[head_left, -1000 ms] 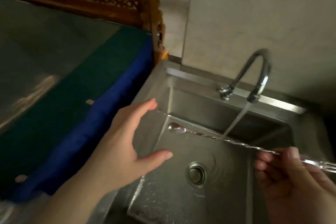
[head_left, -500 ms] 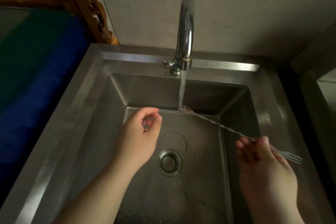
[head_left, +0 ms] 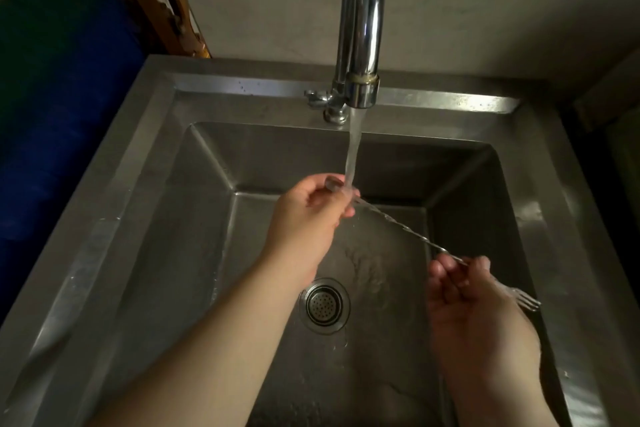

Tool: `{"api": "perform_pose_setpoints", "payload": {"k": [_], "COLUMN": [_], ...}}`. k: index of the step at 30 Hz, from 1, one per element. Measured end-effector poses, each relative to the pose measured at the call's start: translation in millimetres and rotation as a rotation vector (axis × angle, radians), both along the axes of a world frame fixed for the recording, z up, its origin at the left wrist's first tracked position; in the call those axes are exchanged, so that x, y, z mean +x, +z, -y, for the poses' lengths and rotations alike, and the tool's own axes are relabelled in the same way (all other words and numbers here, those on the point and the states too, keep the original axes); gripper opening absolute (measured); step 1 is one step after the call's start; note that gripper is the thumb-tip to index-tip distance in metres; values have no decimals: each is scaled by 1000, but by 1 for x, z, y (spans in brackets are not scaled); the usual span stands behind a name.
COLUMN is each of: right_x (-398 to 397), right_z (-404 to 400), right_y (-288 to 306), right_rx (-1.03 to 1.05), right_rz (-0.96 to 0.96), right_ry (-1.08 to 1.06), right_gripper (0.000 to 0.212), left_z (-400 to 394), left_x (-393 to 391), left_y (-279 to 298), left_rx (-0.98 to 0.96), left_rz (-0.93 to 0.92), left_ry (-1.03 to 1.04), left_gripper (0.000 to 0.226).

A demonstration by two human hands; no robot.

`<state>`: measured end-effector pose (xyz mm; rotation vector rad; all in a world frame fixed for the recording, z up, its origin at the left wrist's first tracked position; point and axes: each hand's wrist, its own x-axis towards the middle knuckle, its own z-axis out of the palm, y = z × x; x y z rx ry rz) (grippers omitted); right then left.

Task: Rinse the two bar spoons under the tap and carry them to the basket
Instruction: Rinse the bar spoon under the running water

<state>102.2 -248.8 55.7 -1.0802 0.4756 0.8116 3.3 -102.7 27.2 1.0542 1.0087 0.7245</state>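
Note:
A long twisted metal bar spoon [head_left: 401, 227] stretches across the steel sink [head_left: 145, 204], its bowl end under the running tap [head_left: 362, 28]. My left hand [head_left: 308, 215] pinches the bowl end in the water stream. My right hand [head_left: 467, 302] grips the handle near its small fork end, which sticks out to the right. Only one bar spoon shows; no basket is in view.
The drain strainer [head_left: 323, 305] sits in the wet basin below my hands. A blue and green cloth surface [head_left: 62, 114] lies left of the sink, with a carved wooden frame [head_left: 166, 0] behind it. A plain wall runs along the back.
The view has swung from the left counter onto the sink. My left hand, open before, has moved right and closed on the spoon's bowl end under the stream. My right hand keeps its hold.

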Motion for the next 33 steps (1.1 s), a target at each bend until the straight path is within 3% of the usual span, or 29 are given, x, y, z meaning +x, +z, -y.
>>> {"api": "perform_pose_setpoints", "payload": {"k": [6,9,15,22,25,28,30,31,33], "right_x": [-25,-40,-57,-72,-75,-74,-71,-68,-62], "right_z": [-6,-7,-10,-16,-17,-15,-19,-22,-34], "right_y": [-14,-23,-39,-47,-46,-49,-46,-45,-40], "right_rx": [31,53,32,-19,-259,-625,-581,-501,-303], "right_rz": [-260,-401,-595,-647,-416,366,776,874,880], "right_ry": [-23,-13,-4,143,359,666,699,704,719], "right_gripper": [28,28,28,36,39,32,17,16,16], "left_z": [5,9,11,18,16,8,4,3,3], "left_x": [17,22,22,20,17,11,8,6,3], "left_y": [9,8,0,-2,0,3,4,5,6], "left_rx": [-230,-269,-151,35,72,56,67,72,75], "left_rz": [253,294,392,267,206,252,250,250,269], "left_ry": [96,90,-10,-137,-226,-294,-310,-317,-319], "left_gripper": [25,29,32,29,27,33,40,42,42]}}
